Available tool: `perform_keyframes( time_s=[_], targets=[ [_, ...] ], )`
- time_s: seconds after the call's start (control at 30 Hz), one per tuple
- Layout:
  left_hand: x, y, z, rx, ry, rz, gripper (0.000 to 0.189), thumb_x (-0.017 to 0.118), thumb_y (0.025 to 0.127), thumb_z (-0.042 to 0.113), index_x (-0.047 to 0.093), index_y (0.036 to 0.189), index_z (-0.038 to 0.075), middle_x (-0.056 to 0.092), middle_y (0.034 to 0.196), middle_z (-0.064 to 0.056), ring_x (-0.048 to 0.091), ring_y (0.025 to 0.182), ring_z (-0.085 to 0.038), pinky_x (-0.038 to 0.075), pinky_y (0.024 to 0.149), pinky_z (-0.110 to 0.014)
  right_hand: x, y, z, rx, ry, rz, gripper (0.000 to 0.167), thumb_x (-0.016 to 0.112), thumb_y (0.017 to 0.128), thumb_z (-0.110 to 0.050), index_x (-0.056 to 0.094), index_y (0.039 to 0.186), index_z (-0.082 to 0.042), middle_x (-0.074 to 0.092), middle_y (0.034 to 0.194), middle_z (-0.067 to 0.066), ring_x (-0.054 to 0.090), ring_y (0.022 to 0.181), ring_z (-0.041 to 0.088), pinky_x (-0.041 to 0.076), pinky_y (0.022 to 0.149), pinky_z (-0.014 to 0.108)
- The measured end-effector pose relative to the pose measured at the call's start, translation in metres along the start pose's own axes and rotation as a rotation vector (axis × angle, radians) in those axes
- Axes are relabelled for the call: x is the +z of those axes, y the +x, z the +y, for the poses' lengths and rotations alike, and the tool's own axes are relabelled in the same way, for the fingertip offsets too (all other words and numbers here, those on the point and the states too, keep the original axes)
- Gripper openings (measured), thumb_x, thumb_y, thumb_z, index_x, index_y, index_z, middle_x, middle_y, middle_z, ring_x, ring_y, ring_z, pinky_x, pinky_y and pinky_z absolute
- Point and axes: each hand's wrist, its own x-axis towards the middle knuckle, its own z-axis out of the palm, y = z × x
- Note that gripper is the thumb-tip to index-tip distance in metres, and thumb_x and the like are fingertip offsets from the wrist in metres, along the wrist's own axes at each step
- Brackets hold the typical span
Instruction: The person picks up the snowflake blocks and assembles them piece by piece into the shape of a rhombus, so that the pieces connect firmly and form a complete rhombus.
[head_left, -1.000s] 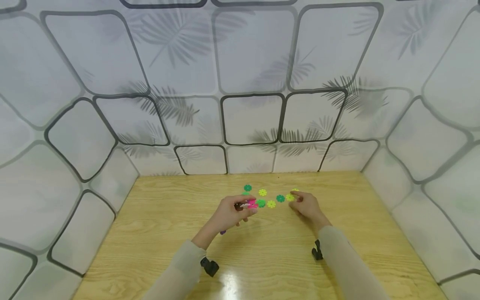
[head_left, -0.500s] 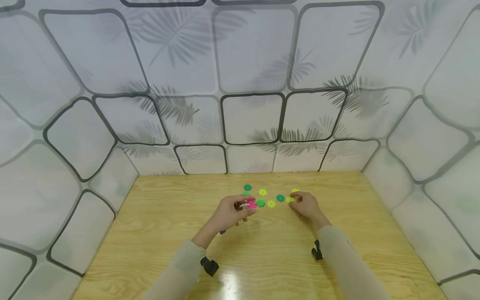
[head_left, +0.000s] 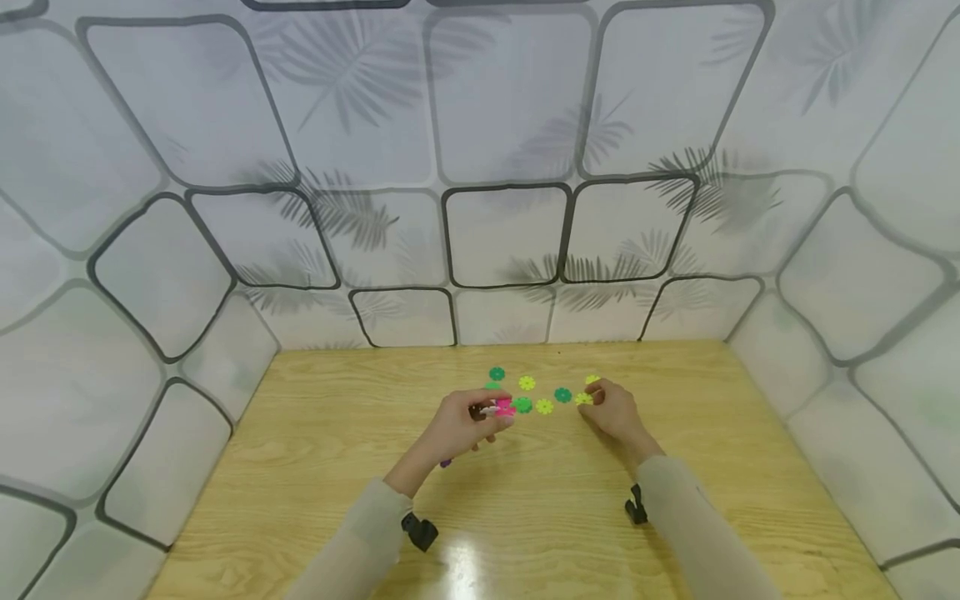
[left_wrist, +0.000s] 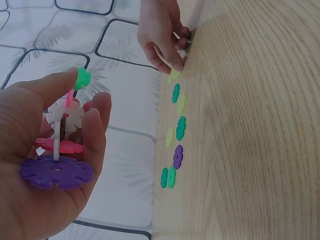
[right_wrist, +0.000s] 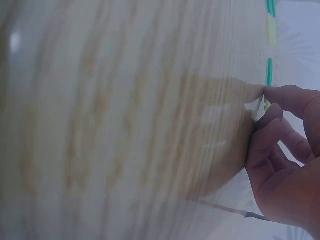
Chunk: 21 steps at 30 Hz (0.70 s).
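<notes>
My left hand (head_left: 463, 421) holds a chain of interlocked plastic flower-shaped discs above the table. In the left wrist view a purple disc (left_wrist: 56, 172) lies at the palm end, then come pink (left_wrist: 67, 146) and white discs (left_wrist: 67, 116). The thumb tip is at a green disc (left_wrist: 82, 78) at the far end. Over at the right, my right hand (head_left: 615, 412) pinches a yellow flower disc (head_left: 583, 399) at the table surface between thumb and forefinger. In the right wrist view the fingers (right_wrist: 287, 97) mostly hide that disc.
Several loose flower discs lie flat on the wooden table (head_left: 525, 500): teal (head_left: 562, 395), yellow (head_left: 544, 406), another yellow (head_left: 592, 380) behind the right fingers, and a purple one (left_wrist: 178, 156). Patterned walls (head_left: 502, 237) enclose the table's back and sides.
The right thumb and forefinger have closed in on the yellow disc, which has shifted slightly and is now more covered. The left hand keeps its hold on the chain, nearly unmoved.
</notes>
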Motion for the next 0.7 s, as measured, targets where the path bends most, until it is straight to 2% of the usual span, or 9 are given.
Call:
perform_keyframes(
  time_s=[0.17,0.37,0.53,0.7],
  targets=[
    [0.000,0.000,-0.001,0.001,-0.004,0.005,0.042,0.077,0.099,0.026,0.069,0.138,0.014,0.074,0.080,-0.005,0.070,0.065,-0.010,0.059,0.051,-0.037,-0.002,-0.004,-0.006,0.007,0.020,0.012,0.031,0.076,0.094,-0.014,0.066,0.118,0.002,0.067,0.106,0.020,0.063,0.098,0.032,0.056,0.083,0.047],
    [0.000,0.000,-0.002,0.005,-0.019,0.010,0.042,0.077,0.099,0.026,0.069,0.138,0.012,0.078,0.085,-0.006,0.071,0.065,-0.010,0.061,0.053,-0.048,-0.004,-0.007,-0.008,0.009,0.060,0.019,0.025,0.074,0.094,-0.011,0.069,0.116,-0.001,0.069,0.106,0.020,0.065,0.098,0.031,0.057,0.083,0.045],
    [0.000,0.000,-0.003,0.004,-0.020,0.013,0.042,0.078,0.098,0.026,0.069,0.138,0.014,0.079,0.086,-0.007,0.071,0.065,-0.011,0.061,0.055,-0.052,-0.005,-0.009,-0.010,-0.009,0.076,0.005,0.023,0.070,0.096,-0.010,0.070,0.117,-0.001,0.071,0.105,0.019,0.066,0.092,0.026,0.056,0.075,0.034],
    [-0.001,0.000,-0.004,-0.013,-0.020,0.022,0.042,0.078,0.098,0.027,0.070,0.138,0.019,0.080,0.089,-0.005,0.072,0.067,-0.011,0.062,0.059,-0.057,-0.007,-0.012,-0.017,-0.033,0.117,0.006,0.024,0.067,0.098,-0.010,0.069,0.119,0.001,0.072,0.104,0.021,0.067,0.077,0.019,0.053,0.064,0.026]
  ],
)
